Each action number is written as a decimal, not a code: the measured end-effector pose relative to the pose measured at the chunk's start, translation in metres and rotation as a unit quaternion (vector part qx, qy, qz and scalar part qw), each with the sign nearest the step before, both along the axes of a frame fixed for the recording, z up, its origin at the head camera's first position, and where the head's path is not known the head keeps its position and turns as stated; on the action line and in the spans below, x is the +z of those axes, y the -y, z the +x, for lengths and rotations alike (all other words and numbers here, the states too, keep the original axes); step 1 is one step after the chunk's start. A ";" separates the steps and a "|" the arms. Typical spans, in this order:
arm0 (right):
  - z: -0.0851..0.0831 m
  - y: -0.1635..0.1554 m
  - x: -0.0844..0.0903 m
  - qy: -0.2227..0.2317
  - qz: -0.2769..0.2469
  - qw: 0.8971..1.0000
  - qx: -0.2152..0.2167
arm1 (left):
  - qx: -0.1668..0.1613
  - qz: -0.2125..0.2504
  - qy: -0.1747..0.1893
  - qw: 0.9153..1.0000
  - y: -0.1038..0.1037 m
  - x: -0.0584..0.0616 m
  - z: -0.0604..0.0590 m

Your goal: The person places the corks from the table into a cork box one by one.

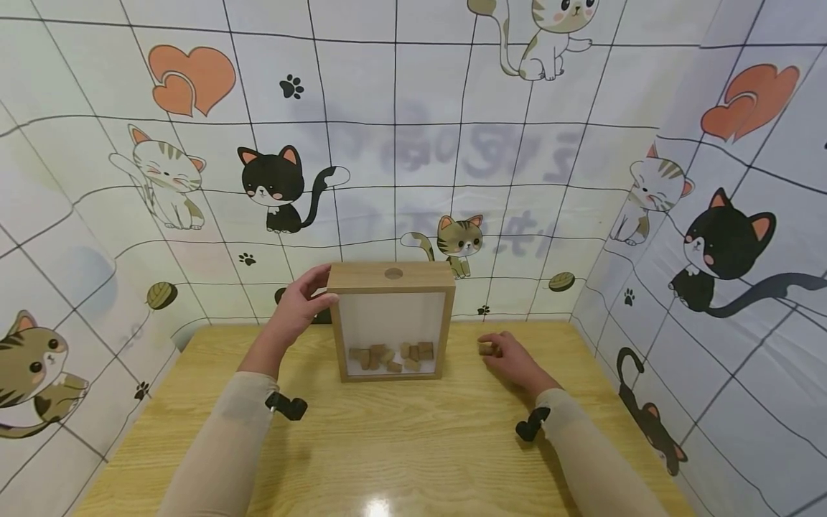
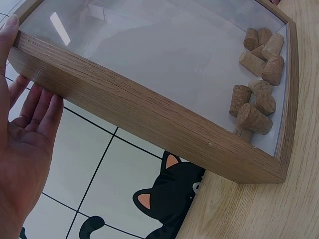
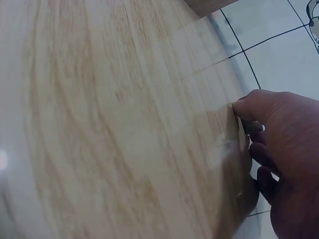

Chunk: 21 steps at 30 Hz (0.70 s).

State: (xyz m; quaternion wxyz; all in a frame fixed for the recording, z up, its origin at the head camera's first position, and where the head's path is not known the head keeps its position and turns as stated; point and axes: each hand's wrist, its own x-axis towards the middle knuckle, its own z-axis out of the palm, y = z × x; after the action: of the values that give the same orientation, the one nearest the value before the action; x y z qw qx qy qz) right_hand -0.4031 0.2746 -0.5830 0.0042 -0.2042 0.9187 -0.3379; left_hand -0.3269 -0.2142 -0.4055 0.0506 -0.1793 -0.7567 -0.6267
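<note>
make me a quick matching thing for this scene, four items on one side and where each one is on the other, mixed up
Things:
1. left hand
2. right hand
3. corks
4. hole

Places:
A. in the top of the box
B. heaped at the bottom behind the box's clear front
C. on the table to the right of the box, at a loose cork
D. against the left side of the box

Pairs: 1-D, 2-C, 3-B, 4-A
</note>
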 end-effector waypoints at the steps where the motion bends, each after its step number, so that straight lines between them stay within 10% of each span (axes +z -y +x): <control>1: 0.000 0.000 0.000 0.004 0.004 1.000 0.000 | 0.000 0.000 0.000 1.000 0.000 0.000 0.000; 21: 0.005 -0.001 0.005 -0.017 -0.009 1.000 -0.024 | 0.008 0.001 -0.016 1.000 0.008 -0.024 -0.021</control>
State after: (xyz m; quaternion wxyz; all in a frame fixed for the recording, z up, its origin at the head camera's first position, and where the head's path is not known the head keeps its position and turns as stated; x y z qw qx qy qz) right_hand -0.3978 0.2754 -0.5781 -0.0216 -0.1883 0.9201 -0.3428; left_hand -0.3474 -0.2221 -0.4294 0.0676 -0.1829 -0.7569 -0.6238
